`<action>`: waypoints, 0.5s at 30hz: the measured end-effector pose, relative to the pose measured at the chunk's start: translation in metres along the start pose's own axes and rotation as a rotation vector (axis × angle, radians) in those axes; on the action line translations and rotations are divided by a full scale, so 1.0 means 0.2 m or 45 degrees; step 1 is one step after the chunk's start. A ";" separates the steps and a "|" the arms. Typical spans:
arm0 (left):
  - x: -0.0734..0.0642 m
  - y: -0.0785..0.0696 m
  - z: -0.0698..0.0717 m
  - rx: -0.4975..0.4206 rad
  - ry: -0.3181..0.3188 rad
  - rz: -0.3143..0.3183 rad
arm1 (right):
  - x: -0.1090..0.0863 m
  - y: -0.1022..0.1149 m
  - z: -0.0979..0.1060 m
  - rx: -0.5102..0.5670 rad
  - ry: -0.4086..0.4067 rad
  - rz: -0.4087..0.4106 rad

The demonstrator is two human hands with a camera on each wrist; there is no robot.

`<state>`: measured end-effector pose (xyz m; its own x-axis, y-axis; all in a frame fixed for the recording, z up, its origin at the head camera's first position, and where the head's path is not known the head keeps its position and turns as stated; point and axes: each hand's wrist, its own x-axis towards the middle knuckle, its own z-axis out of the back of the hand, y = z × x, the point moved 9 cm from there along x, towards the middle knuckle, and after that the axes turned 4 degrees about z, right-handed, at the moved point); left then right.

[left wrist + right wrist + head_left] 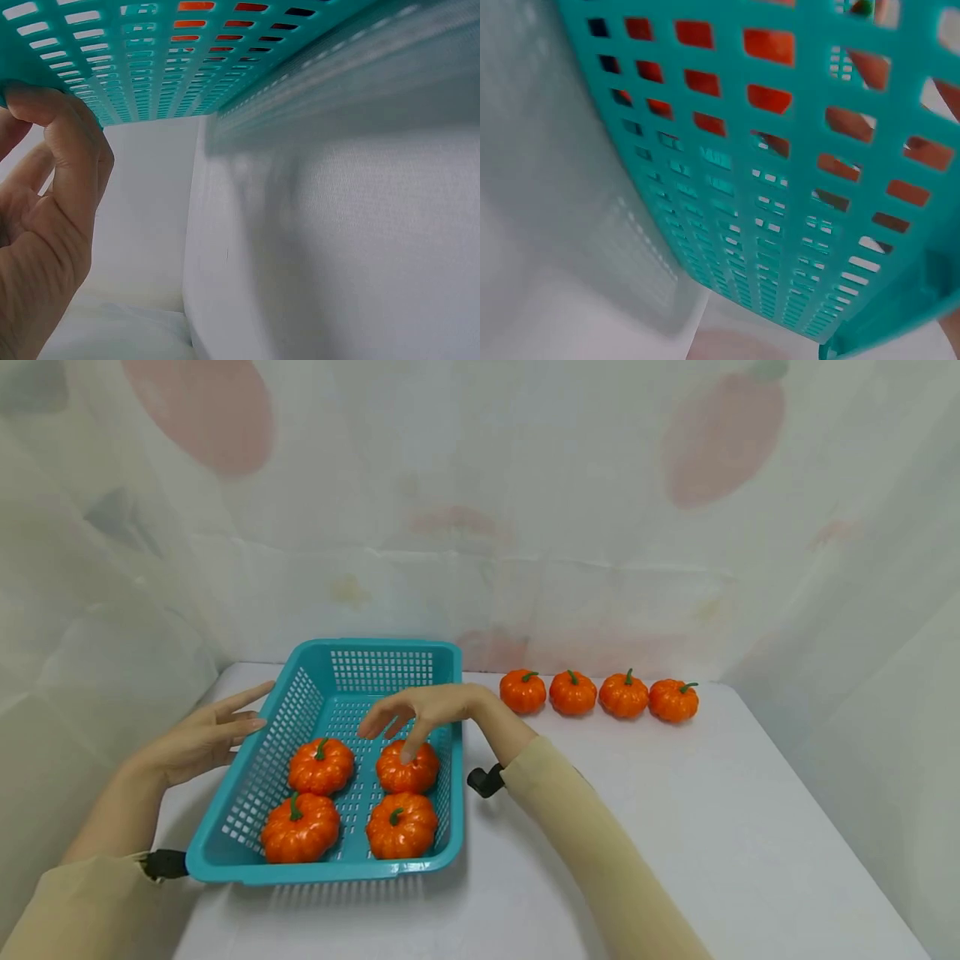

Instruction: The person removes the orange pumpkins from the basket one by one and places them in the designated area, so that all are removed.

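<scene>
A turquoise plastic basket [322,875] with slotted walls holds several small orange pumpkins with green stems. My left hand [198,743] is at the basket's left side, its fingers touching the rim and not wrapped round it; in the left wrist view, bent fingers [71,142] meet the rim from outside. Over the right wall reaches my right hand [423,710], fingers loosely bent and spread. Its thumb is in front of the rear right pumpkin [416,772] in the head view; contact cannot be told. Through the slots, the right wrist view shows parts of this hand and orange pumpkin.
Along the table's back edge, right of the basket, several more pumpkins [573,693] stand in a row. The white table [637,827] extends to the right and front. Pale printed curtains [585,527] hang behind and at both sides. A black wrist device [486,781] sits by the right sleeve.
</scene>
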<state>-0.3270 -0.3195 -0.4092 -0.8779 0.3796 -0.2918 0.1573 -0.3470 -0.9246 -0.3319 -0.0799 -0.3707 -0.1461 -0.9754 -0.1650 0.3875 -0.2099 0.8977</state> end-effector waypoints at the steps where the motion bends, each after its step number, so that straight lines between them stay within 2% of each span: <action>1: 0.00 0.00 0.00 -0.002 0.002 -0.001 | 0.01 -0.01 -0.01 -0.002 0.038 -0.021; 7: 0.01 0.01 0.01 -0.009 0.011 -0.001 | 0.04 -0.06 -0.05 -0.023 0.225 -0.135; 15: 0.00 0.01 0.01 0.010 0.000 0.002 | 0.04 -0.14 -0.07 -0.019 0.231 -0.380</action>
<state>-0.3271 -0.3220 -0.4110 -0.8777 0.3791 -0.2930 0.1548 -0.3545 -0.9222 -0.3320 -0.0835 -0.4032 -0.0915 -0.8668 -0.4902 0.3654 -0.4872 0.7932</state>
